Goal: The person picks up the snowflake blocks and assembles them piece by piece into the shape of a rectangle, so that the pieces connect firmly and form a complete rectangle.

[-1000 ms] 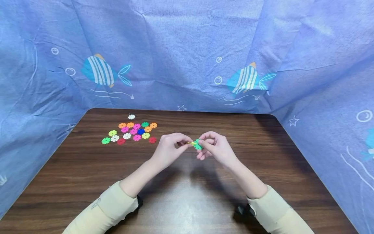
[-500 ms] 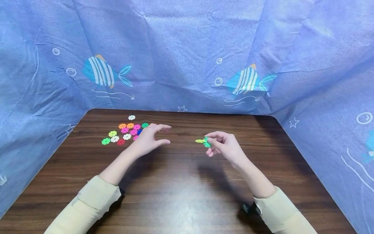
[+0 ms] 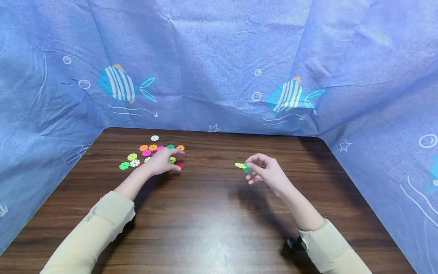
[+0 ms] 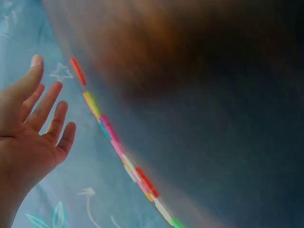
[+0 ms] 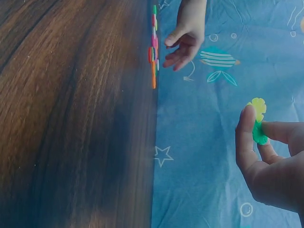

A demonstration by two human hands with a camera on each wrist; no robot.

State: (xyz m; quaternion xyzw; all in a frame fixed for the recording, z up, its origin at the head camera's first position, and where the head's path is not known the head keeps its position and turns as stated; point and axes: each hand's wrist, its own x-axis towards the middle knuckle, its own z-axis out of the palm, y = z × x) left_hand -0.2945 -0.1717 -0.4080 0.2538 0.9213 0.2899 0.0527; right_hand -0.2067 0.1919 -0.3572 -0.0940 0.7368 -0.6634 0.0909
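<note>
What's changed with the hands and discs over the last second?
The left hand let go of the yellow disc and moved left, now open over the loose discs. The right hand drew slightly right with the joined pair. It still pinches the green disc, yellow attached; the loose discs in view lie as before.

Head cam: up high, faces forward and down, widest of three. Bench (image 3: 212,213) takes lower half, blue curtain (image 3: 212,57) upper half. Left wrist cam: low, nearly level with bench top, rolled so bench line slants upper left to bottom centre; left grip (image 3: 161,161) close, left side of frame. Right side pretty blurry. Right wrist cam: also low, rolled sideways, bench on left, right grip (image 3: 262,170) close at right edge. Colored discs (image 3: 146,152) show in all three; head and right wrist views share both grips.
</note>
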